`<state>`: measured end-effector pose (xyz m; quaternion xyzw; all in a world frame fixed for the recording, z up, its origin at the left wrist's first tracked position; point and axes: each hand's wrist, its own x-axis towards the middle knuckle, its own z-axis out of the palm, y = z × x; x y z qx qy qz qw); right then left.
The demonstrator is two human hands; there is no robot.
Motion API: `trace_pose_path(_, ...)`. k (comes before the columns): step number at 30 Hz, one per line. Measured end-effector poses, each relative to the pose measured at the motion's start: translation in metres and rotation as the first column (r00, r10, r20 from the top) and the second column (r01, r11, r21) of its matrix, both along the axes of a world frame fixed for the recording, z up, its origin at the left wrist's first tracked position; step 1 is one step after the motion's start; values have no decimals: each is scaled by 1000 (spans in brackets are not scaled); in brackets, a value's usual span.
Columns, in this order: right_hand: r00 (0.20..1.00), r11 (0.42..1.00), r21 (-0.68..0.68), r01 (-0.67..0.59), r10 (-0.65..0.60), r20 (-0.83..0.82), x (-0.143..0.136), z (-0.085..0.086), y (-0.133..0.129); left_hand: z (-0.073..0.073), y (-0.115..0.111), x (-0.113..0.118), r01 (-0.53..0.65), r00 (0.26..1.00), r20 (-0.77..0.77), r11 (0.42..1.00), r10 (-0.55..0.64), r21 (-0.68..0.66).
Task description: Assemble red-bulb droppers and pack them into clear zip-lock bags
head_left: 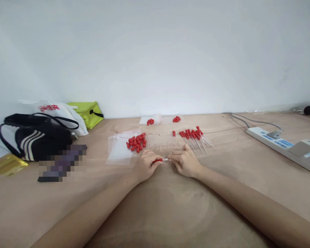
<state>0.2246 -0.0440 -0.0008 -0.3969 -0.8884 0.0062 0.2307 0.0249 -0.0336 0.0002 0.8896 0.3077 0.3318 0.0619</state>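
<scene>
Between the fingers of my left hand (146, 166) is a red rubber dropper bulb (157, 160). My right hand (185, 161) pinches a clear glass tube (165, 159), whose left end meets the bulb; how far it sits inside cannot be seen. Beyond my left hand lies a pile of loose red bulbs (136, 142), partly on a clear zip bag (120, 151). A row of bare glass tubes (158, 141) lies behind both hands, with one red bulb (174, 133) at its right end. Droppers with red bulbs fitted (193, 136) are fanned out beyond my right hand.
Near the wall, two small groups of red bulbs (150, 121) lie by clear bags (144, 120). At left stand a black striped bag (36, 137), a white plastic bag (79, 120) and a lime-green bag (86, 113). A white power strip (271, 139) with cables is at right.
</scene>
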Motion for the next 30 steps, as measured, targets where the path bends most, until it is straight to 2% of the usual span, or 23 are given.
trace_pose_path(3,1000,1000,24,17,-16,-10,-3,-3,-3,-2,2,1,34,999,-20,999,-33,40)
trace_pose_path(7,994,998,-59,31,-36,-100,-5,-6,-5,-3,5,2,87,995,-47,995,-84,48)
trace_pose_path(10,976,989,-149,-23,-10,-219,-4,-6,-3,-1,8,0,31,999,-14,999,-31,32)
trace_pose_path(13,957,982,-169,-86,34,-287,1,-7,2,1,9,-4,-33,999,12,999,33,17)
trace_pose_path(20,981,994,-86,-66,49,-186,7,-12,3,3,3,-4,-12,1000,-28,1000,13,23)
trace_pose_path(25,989,999,-32,-20,15,-145,2,-10,-2,-1,1,0,15,1000,-15,995,-13,103)
trace_pose_path(30,991,999,-16,-34,31,-132,-2,-7,-6,-1,-2,3,29,998,-67,995,-22,95)
